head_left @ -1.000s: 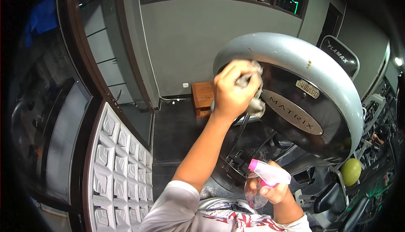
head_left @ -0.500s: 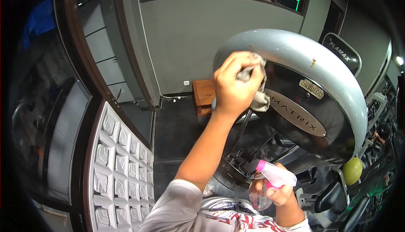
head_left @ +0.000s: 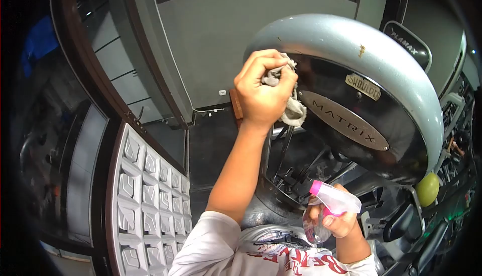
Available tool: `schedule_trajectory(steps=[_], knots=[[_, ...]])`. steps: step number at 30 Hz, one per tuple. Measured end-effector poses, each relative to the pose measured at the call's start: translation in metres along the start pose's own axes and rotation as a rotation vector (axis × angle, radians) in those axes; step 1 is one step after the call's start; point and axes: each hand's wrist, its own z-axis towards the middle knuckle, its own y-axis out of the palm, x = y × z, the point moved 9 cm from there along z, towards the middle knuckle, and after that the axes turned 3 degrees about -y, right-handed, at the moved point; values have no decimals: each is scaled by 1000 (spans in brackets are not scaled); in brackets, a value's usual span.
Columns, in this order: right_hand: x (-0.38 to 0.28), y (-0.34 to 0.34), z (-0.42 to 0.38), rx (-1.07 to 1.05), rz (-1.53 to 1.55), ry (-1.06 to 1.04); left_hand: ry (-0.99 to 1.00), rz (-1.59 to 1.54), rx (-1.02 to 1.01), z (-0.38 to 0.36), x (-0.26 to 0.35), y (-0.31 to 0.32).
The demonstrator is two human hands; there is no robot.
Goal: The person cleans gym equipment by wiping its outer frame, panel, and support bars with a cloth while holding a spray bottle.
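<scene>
Head view: left hand point(head_left: 258, 92), clutching a rag point(head_left: 295, 107), now hides more of the wooden box point(head_left: 235, 106); right hand point(head_left: 342, 225) grips a spray bottle point(head_left: 340, 200).

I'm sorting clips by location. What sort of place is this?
Probably a gym: the large machine bears a MATRIX plate and a SHOULDER label, and black padded equipment shows nearby.

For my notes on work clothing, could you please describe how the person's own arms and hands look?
The left hand and the right hand are bare: no glove or watch shows. The left sleeve is white, short and loose; the right sleeve is white too, only partly in view. The shirt has red lettering.
</scene>
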Motion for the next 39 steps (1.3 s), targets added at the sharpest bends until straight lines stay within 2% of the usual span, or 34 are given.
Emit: schedule_trajectory(steps=[5,8,11,13,14,15,18,22,25,26,30,33,36,39], knots=[[7,2,6,-49,-30,46,-25,99,7,-71,-23,-13],[11,-1,2,-45,-13,99,-213,222,-102,-155,-64,-23],[15,-10,2,-47,-101,134,-368,130,29,-206,-102,-43],[16,-17,-2,-24,-140,158,-477,5,116,-204,-109,-42],[16,-19,-2,-12,-129,175,-460,-38,119,-198,-113,-40],[17,-21,-1,-3,-117,190,-561,-71,186,-199,-121,-39],[12,-24,3,-54,-164,161,-664,-247,251,-190,-130,-20],[13,-29,2,-61,-150,197,-347,23,201,-169,-108,0],[12,-37,2,-118,-234,225,-261,175,-11,-151,-93,12],[11,-38,3,-130,-241,241,-380,198,-35,-160,-104,12],[10,-40,6,-191,-262,221,-406,212,-89,-155,-92,15],[15,-42,0,-212,-221,258,-569,309,-184,-172,-100,12],[18,-45,-9,-225,-174,315,-461,307,-58,-197,-102,5],[18,-52,-16,-271,-224,350,-555,341,-47,-216,-111,1]])
